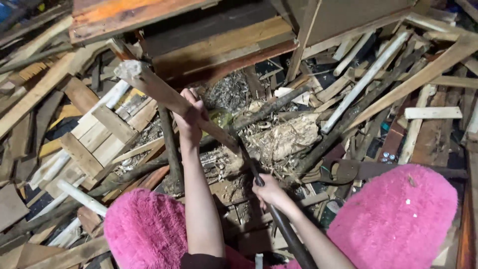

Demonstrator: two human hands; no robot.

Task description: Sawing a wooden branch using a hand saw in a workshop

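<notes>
Head view, looking down into a dense heap of scrap timber (74, 74). Boards, slats and pale round poles lie crossed on every side, so that open room is scarce — the only loose ground is a small patch of shavings and splintered wood (279, 139) at centre, hemmed by a stack of heavy planks (219, 50) above and by a small slatted panel (107, 137) at left.

The left hand (191, 115) is raised on a straight, near-vertical forearm and closed fully around a long wooden batten (164, 94). The batten runs diagonally from a ragged, whitish end at upper left down toward the centre, where its lower end meets the debris. The right hand (269, 192), lower and nearer the body, is wrapped tightly round a dark metal bar (279, 219). The bar rises from the bottom edge of the frame, passes through the fist and continues up-left to just below the batten's lower end; whether the two touch cannot be told.

Two pink fleecy knees (393, 219) fill the lower corners and cover the ground beneath them. A hand saw (343, 172) with a rusted blade lies just right of the right hand, its blade partly behind the right knee. A yellowish-green object (219, 117) shows beside the left hand, too obscured to identify. The bar's lower end is cut off by the frame.
</notes>
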